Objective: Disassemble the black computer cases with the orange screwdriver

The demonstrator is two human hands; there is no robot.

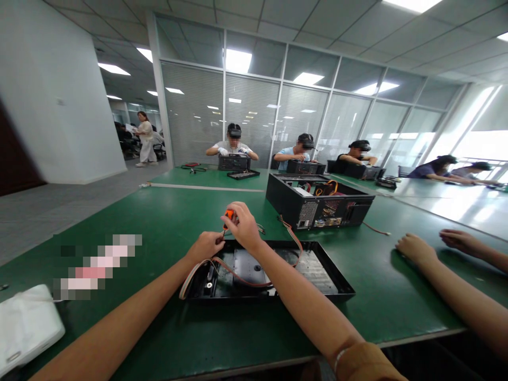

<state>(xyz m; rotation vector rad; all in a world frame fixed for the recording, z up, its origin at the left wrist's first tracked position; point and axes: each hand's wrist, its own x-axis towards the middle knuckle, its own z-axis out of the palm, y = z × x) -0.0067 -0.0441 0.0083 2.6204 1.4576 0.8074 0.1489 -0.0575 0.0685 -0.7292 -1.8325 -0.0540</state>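
A screwdriver (227, 217) with an orange and black handle is gripped in my right hand (243, 225), its shaft pointing down. My left hand (206, 245) is closed by the screwdriver's lower end, at the far left corner of a black computer case panel (325, 264); what its fingers pinch, if anything, is too small to make out. Flat on the table, the panel has raised edges and a dark rounded part in its middle. A multicoloured ribbon of wires (234, 275) loops across it and hangs over its near left edge.
An opened computer case (291, 203) with wires inside stands beyond the panel on the green table (159, 217). At right rest a neighbour's two hands (416, 250). A white object (29, 328) lies at front left. Several people work at computer cases across the table.
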